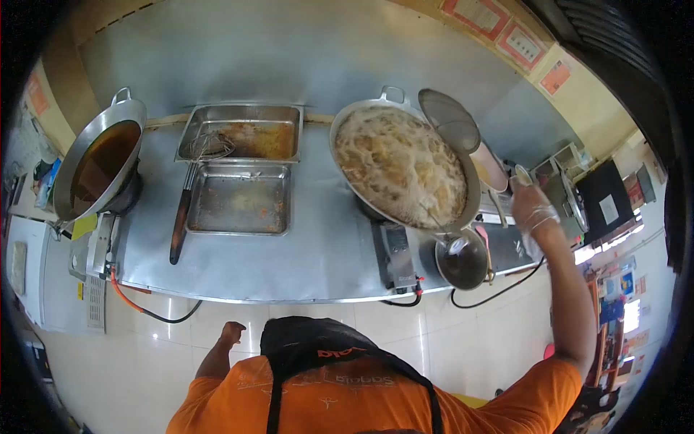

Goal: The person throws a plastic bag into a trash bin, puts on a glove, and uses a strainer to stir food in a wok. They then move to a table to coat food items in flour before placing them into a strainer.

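— How much was done?
— The big pan [335,145] on the bench [318,242] was filled with bubbling food [401,166]; none seemed lifted out. Only crumbs were held in the trays [238,197], and brown oil [105,163] in the left pan [85,148].
— The hands?
— The gloved right hand [533,210] was raised beside the big pan, its fingers not clearly seen. The left hand [231,334] had its fingers curled, empty.

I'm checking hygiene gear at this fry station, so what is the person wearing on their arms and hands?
The right hand wears a thin, clear, crinkly disposable glove that ends about the wrist. The left hand looks ungloved, though it is small in view. Both arms are bare below the short sleeves of an orange shirt.
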The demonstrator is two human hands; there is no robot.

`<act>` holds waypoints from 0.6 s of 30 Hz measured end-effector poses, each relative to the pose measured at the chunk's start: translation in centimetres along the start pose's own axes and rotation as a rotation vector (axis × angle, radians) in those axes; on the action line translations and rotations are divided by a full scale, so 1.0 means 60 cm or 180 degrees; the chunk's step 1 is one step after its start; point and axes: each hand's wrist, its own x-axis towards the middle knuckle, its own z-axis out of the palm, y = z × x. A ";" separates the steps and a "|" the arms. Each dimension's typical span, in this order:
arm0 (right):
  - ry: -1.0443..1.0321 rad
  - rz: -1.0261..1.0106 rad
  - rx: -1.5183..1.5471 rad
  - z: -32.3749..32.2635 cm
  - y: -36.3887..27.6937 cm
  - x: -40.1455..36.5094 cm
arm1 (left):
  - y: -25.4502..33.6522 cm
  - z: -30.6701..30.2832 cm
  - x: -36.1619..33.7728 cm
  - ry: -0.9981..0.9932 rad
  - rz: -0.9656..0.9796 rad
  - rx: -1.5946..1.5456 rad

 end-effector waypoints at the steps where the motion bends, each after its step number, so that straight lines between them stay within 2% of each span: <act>1: 0.0023 0.0063 0.0153 0.021 0.011 0.002 | 0.016 -0.001 0.012 -0.0059 -0.0123 -0.0124; 3: -0.0250 0.0467 0.0306 0.001 -0.022 -0.010 | 0.056 -0.003 0.034 -0.0178 -0.0368 -0.0381; 4: -0.0206 0.0502 0.0511 0.019 -0.018 -0.006 | 0.075 -0.005 0.043 -0.0240 -0.0455 -0.0422; 5: -0.0123 0.0411 0.0309 0.055 -0.005 0.001 | 0.099 -0.012 0.047 -0.0303 -0.0539 -0.0470; 7: -0.0315 -0.0321 0.0291 0.115 0.023 0.009 | 0.141 -0.015 0.055 -0.0363 -0.0666 -0.0554; 10: 0.0085 -0.0816 0.0974 0.158 0.028 0.001 | 0.201 0.008 0.053 -0.0354 -0.0754 -0.0726; 13: 0.0038 -0.1271 0.0906 0.108 0.001 -0.020 | 0.252 0.035 0.043 -0.0253 -0.0751 -0.1005; 14: 0.0081 -0.1501 0.0762 0.086 -0.008 -0.028 | 0.261 0.047 0.042 -0.0297 -0.0416 -0.0338; 16: 0.0171 -0.1903 0.0910 0.130 0.009 -0.003 | 0.285 0.071 0.040 -0.0477 -0.0922 -0.1103; 18: 0.0081 -0.2273 0.0476 0.142 0.012 0.010 | 0.314 0.079 0.035 -0.0570 -0.1369 -0.1765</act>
